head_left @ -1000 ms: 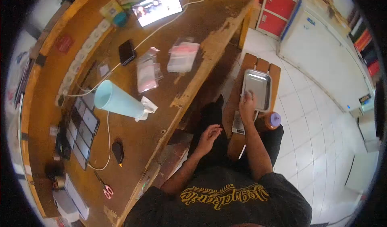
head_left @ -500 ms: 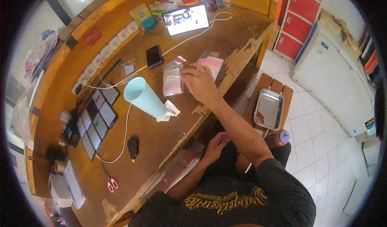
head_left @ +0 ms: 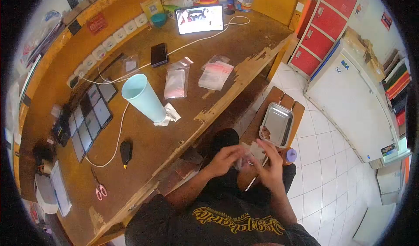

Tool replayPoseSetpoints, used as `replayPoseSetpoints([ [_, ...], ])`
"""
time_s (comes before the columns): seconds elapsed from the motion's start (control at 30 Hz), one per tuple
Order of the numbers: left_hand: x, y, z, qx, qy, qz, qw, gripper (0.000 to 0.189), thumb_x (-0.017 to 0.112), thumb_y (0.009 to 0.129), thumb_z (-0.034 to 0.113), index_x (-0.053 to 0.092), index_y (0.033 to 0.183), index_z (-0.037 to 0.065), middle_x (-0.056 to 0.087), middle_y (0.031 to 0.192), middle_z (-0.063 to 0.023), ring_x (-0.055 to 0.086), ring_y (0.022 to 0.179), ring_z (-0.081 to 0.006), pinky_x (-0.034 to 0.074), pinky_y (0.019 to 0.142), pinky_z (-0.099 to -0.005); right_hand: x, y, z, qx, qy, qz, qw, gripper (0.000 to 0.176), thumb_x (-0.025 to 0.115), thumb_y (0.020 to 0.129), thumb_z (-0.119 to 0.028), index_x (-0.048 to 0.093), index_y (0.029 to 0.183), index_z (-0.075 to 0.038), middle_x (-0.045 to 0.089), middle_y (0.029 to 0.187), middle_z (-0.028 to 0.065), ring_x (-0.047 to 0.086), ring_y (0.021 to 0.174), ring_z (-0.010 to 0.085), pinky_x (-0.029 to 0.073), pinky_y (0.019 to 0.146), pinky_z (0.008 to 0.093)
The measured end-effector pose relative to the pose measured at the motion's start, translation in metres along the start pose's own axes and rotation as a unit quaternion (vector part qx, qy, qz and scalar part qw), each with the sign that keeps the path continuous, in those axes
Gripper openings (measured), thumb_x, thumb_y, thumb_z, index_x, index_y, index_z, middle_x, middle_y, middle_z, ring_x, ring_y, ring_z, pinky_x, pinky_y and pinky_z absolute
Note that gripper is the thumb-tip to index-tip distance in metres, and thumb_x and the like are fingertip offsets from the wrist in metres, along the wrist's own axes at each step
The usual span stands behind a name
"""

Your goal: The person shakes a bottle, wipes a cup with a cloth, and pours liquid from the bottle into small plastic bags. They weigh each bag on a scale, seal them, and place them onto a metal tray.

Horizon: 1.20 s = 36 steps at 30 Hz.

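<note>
In my lap, my left hand (head_left: 223, 160) pinches a small clear plastic bag (head_left: 243, 162) with something pinkish or purple at it, too small to make out. From the other side my right hand (head_left: 271, 165) holds the same bag between thumb and fingers. On the table lie two stacks of clear bags with pink edges: a left stack (head_left: 176, 82) in a wrapper and a loose right stack (head_left: 215, 74). Just beyond my right hand, a metal tray (head_left: 286, 134) with a little brown stuff in one corner rests on a wooden stool (head_left: 298, 115).
A tall light-blue cup (head_left: 146, 99) stands on the table near crumpled white paper (head_left: 171, 115). Around it are a black phone (head_left: 159, 54), a lit tablet (head_left: 199, 19), scissors (head_left: 101, 191) and a white cable (head_left: 118, 143). A purple-capped bottle (head_left: 290, 155) is beside my right hand.
My right hand has come back from the right stack of bags to my lap, and a clear bag now shows between both hands. The view has shifted slightly.
</note>
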State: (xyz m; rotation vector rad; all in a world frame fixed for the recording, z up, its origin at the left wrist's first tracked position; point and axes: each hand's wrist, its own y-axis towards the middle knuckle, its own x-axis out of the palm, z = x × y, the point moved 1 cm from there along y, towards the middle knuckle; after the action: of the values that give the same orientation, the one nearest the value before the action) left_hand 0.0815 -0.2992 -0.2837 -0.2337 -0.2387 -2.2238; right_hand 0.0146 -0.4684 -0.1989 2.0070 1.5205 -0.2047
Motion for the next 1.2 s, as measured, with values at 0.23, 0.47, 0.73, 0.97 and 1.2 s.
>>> replayPoseSetpoints([
  [0.23,0.008,0.01,0.017,0.047,0.211,-0.17,0.961,0.025,0.056,0.099,0.017,0.064,0.115,-0.001,0.068,0.102,-0.0157,0.064,0.092,-0.0205,0.049,0.078,-0.0338,-0.028,-0.025,0.05,0.215,0.29,-0.154,0.92,0.018,0.069,0.084,0.006,0.072,0.101,0.004,0.073,0.092,0.0084,0.068,0.081,0.0132,0.054,0.074,0.025],
  [0.47,0.01,0.009,0.024,0.023,0.298,-0.158,0.941,0.018,0.063,0.094,0.012,0.065,0.107,0.0,0.068,0.098,-0.015,0.066,0.093,-0.0342,0.051,0.087,-0.0388,-0.027,-0.037,0.063,0.229,0.23,-0.189,0.927,0.013,0.072,0.081,0.006,0.074,0.094,0.003,0.073,0.089,0.008,0.067,0.077,0.0116,0.053,0.069,0.0251],
  [0.73,0.034,0.0,0.041,0.161,0.409,0.024,0.898,0.022,0.079,0.082,0.017,0.071,0.096,0.002,0.072,0.088,-0.0115,0.071,0.083,-0.0274,0.054,0.074,-0.0339,-0.006,-0.045,0.06,0.137,0.206,-0.057,0.967,0.003,0.073,0.083,0.003,0.07,0.081,0.001,0.072,0.083,0.0084,0.066,0.078,0.0109,0.051,0.073,0.0253],
  [0.97,0.025,-0.002,0.033,0.044,0.227,-0.036,0.972,0.017,0.073,0.087,0.013,0.072,0.095,-0.001,0.073,0.088,-0.017,0.074,0.079,-0.0243,0.055,0.068,-0.0314,-0.002,-0.044,0.047,0.203,0.383,-0.086,0.897,0.011,0.066,0.091,0.0,0.065,0.081,0.002,0.069,0.079,0.0059,0.065,0.071,0.0101,0.05,0.064,0.0233],
  [1.2,0.03,-0.003,0.03,0.018,0.431,0.06,0.9,0.019,0.076,0.081,0.015,0.068,0.086,-0.001,0.068,0.072,-0.0164,0.071,0.067,-0.0246,0.054,0.061,-0.0343,0.01,-0.047,0.043,0.003,-0.106,0.011,0.994,0.009,0.072,0.081,-0.003,0.063,0.08,0.0,0.067,0.067,0.0142,0.068,0.058,0.027,0.053,0.053,0.0334],
])
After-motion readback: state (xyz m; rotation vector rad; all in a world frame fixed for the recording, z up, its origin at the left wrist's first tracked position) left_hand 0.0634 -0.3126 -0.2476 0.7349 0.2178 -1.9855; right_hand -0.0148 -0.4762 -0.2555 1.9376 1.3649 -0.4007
